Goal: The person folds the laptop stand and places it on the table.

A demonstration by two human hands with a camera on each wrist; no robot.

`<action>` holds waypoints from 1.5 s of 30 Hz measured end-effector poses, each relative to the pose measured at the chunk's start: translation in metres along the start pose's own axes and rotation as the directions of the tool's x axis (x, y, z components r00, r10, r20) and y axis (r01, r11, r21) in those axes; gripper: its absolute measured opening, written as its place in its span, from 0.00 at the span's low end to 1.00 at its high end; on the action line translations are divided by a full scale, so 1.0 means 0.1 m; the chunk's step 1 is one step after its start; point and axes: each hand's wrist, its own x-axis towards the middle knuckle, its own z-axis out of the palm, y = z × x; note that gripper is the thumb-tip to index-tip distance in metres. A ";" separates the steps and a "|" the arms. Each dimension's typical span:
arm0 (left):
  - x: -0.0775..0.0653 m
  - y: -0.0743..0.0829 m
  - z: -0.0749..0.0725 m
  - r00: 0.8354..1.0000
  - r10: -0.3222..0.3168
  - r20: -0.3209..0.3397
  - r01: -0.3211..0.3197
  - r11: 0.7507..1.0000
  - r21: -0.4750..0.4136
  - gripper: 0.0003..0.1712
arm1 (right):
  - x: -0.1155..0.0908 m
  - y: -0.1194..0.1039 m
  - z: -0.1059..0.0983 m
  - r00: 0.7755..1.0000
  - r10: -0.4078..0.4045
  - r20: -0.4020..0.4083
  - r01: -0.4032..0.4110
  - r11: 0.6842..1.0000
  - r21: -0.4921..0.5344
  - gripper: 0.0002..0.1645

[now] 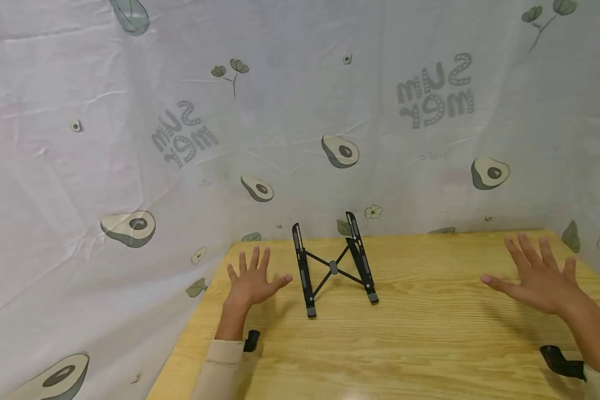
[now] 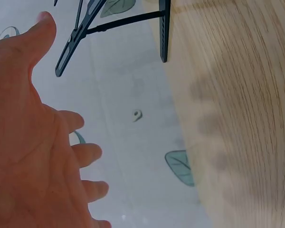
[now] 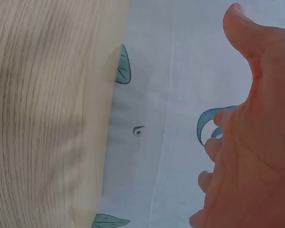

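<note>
Behind our table [image 1: 430, 333] hangs a printed sheet [image 1: 280, 111]. On the table, left of its middle, stands a black folding stand [image 1: 334, 268]. Our left hand [image 1: 252, 286] hovers just beside it, our right hand [image 1: 545, 283] well apart, both spread wide, holding nothing. We would do best to take both rails [image 1: 304, 272] evenly, avoiding twist. They look slim, slotted, linked by thin crossed braces [image 1: 350, 276] at a grey hub [image 1: 334, 268].
</note>
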 end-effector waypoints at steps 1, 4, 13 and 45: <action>0.00 0.00 0.01 1.000 0.000 0.001 0.000 1.000 0.001 0.65 | 0.01 -0.01 0.00 1.000 -0.006 0.009 0.006 1.000 0.006 0.72; 0.00 0.02 0.03 1.000 -0.001 0.002 0.001 1.000 0.009 0.63 | 0.03 -0.03 0.01 1.000 -0.018 0.024 0.018 1.000 0.008 0.71; 0.09 0.19 -0.02 0.998 0.057 -0.028 -0.057 0.998 -0.007 0.62 | 0.08 -0.07 0.02 0.999 -0.053 0.006 0.052 0.998 0.043 0.70; 0.16 0.24 0.11 1.000 0.027 -0.015 -0.028 0.998 -0.052 0.60 | 0.45 -0.69 0.30 0.986 -0.163 0.029 0.157 0.975 0.154 0.69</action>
